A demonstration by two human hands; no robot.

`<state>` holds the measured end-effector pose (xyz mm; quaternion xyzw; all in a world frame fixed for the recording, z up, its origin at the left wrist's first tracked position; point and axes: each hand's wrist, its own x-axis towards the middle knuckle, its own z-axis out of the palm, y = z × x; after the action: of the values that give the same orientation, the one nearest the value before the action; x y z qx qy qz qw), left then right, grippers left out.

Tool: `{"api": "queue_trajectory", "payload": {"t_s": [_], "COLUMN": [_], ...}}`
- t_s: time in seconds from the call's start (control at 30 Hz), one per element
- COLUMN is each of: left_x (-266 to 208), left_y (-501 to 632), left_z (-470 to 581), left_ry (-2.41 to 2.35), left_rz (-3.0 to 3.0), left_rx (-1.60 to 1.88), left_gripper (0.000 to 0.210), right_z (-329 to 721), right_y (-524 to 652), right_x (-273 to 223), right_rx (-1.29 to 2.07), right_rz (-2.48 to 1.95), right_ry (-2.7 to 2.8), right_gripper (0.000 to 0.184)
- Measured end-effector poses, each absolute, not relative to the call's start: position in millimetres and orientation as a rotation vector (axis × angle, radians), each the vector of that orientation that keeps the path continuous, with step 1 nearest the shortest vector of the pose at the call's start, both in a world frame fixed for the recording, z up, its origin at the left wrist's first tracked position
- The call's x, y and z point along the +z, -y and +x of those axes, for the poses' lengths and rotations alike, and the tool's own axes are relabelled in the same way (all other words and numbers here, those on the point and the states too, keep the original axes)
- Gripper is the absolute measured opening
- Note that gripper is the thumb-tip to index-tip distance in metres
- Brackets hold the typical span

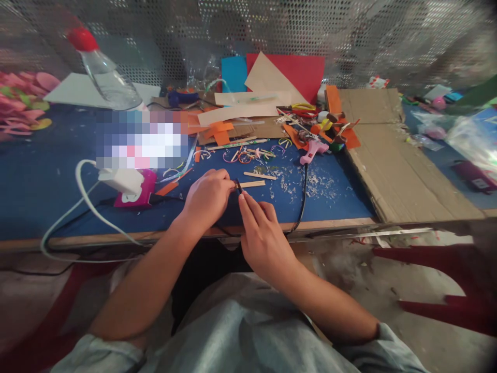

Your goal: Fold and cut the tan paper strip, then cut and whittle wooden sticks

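Note:
My left hand (209, 194) is closed, its fingertips pinching the left end of light wooden sticks (252, 184) that lie on the blue tabletop. My right hand (265, 235) grips a thin dark blade-like tool (238, 186), which crosses the sticks close to the left fingertips. Whether the tool is a craft knife cannot be made out. Just beyond them lies another short wooden stick (260, 176), apart from both hands.
A pink glue gun (313, 150) trails a black cord over the table's front edge. White scraps are scattered beside it. Flat cardboard (404, 160) covers the right. On the left stand a red-capped bottle (111, 77) and a magenta power socket (135, 191) with a white plug.

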<state>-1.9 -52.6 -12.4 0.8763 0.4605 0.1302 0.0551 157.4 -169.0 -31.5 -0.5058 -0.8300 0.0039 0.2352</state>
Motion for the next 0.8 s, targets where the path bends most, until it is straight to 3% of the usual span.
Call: {"api": "queue_trajectory", "payload": {"t_s": [0.37,0.8], "left_x": [-18,-21], "left_y": [51,49], "left_z": [-3,-4], "left_ry": [-1.413,-1.386], "left_rz": [2.683,2.666], "left_rx": [0.413,0.457], "left_gripper": [0.026,0.028], "right_z": [172,184], "right_y": [177,184], "right_x": [-34,-35], "right_rx": [0.044,0.172], "right_rz": [-1.453,-1.577], "right_ry": [2.106,2.069], "right_gripper": [0.057,0.067]}}
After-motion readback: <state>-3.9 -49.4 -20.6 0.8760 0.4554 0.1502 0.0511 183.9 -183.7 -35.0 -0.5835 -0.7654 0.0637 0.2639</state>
